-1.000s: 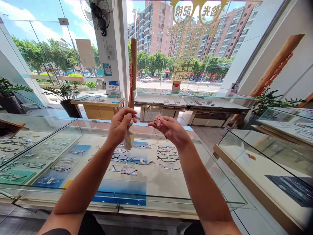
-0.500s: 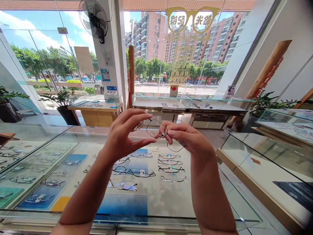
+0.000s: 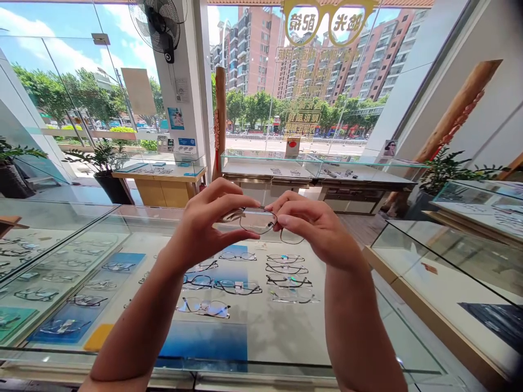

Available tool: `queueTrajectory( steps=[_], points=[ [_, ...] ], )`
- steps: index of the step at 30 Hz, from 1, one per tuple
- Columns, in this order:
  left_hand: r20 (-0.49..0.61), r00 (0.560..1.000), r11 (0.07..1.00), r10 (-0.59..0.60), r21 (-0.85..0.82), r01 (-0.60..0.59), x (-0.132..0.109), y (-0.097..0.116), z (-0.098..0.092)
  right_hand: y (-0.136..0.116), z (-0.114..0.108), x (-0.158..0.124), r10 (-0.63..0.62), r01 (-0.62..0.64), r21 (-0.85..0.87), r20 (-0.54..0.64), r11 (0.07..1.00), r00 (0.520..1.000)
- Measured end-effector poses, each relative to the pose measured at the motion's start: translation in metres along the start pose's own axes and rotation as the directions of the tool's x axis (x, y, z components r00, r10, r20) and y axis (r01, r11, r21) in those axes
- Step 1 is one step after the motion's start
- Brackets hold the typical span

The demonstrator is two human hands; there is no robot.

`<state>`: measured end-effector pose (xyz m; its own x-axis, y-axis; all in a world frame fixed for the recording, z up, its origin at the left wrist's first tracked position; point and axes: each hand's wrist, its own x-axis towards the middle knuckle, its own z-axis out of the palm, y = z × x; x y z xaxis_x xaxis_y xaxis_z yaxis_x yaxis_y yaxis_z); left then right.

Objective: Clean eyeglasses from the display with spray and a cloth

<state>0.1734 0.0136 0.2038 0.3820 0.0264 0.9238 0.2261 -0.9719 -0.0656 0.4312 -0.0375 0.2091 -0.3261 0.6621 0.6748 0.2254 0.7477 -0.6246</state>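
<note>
A pair of thin dark-rimmed eyeglasses (image 3: 259, 233) is held up in front of me, above the glass counter. My right hand (image 3: 316, 223) pinches it near the bridge, partly hiding the right-hand rim. My left hand (image 3: 210, 218) curves around the other rim, with the index fingertip at its top edge and the thumb at its bottom. Tucked behind the left fingers is a pale, folded-looking item (image 3: 232, 216), mostly hidden; I cannot tell what it is. Below, several eyeglass frames (image 3: 237, 287) lie in rows inside the counter.
The glass display counter (image 3: 286, 348) spans the space before me, with blue panels inside. Another glass case (image 3: 441, 267) stands at right. Farther off are low showcases (image 3: 265, 169) by the window, a potted plant (image 3: 108, 169) and a wall fan (image 3: 155, 24).
The eyeglasses have turned closer to level. My left fingertips have closed in on the top and bottom of the rim. The right hand keeps its pinch, and the view has tipped slightly downward.
</note>
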Motion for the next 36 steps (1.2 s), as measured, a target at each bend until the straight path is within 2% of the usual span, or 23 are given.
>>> queueTrajectory(
  steps=[3, 6, 9, 11, 15, 22, 26, 31, 36],
  points=[
    [-0.097, 0.995, 0.999, -0.004, 0.031, 0.007, 0.002, -0.002, -0.001, 0.003, 0.005, -0.001, -0.123, 0.118, -0.035, -0.214, 0.992, 0.969],
    [-0.254, 0.966, 0.997, -0.047, 0.049, 0.061, 0.003, -0.004, -0.002, 0.009, 0.007, 0.000, -0.277, 0.239, -0.150, -0.337, 0.959, 0.900],
    [-0.353, 0.918, 0.983, -0.179, -0.017, 0.185, 0.001, -0.004, -0.001, 0.013, 0.010, 0.001, -0.379, 0.257, -0.340, -0.367, 0.905, 0.849],
    [-0.368, 0.894, 0.966, -0.256, -0.059, 0.252, -0.001, -0.004, 0.000, 0.013, 0.013, 0.003, -0.412, 0.241, -0.433, -0.362, 0.869, 0.836],
    [-0.365, 0.870, 0.943, -0.333, -0.125, 0.309, -0.002, -0.002, 0.003, 0.011, 0.018, 0.004, -0.469, 0.222, -0.535, -0.384, 0.815, 0.796],
    [-0.376, 0.834, 0.914, -0.405, -0.185, 0.361, -0.001, 0.002, 0.008, 0.009, 0.019, 0.005, -0.502, 0.213, -0.563, -0.428, 0.799, 0.752],
    [-0.385, 0.823, 0.909, -0.417, -0.163, 0.384, -0.003, 0.003, 0.012, 0.008, 0.023, 0.003, -0.473, 0.183, -0.544, -0.460, 0.819, 0.752],
    [-0.419, 0.836, 0.929, -0.353, -0.056, 0.365, -0.007, 0.002, 0.016, 0.003, 0.028, 0.001, -0.400, 0.135, -0.481, -0.506, 0.866, 0.764],
    [-0.476, 0.800, 0.921, -0.365, -0.060, 0.384, -0.010, 0.003, 0.022, 0.003, 0.033, 0.000, -0.395, 0.115, -0.492, -0.513, 0.863, 0.762]
  ],
)
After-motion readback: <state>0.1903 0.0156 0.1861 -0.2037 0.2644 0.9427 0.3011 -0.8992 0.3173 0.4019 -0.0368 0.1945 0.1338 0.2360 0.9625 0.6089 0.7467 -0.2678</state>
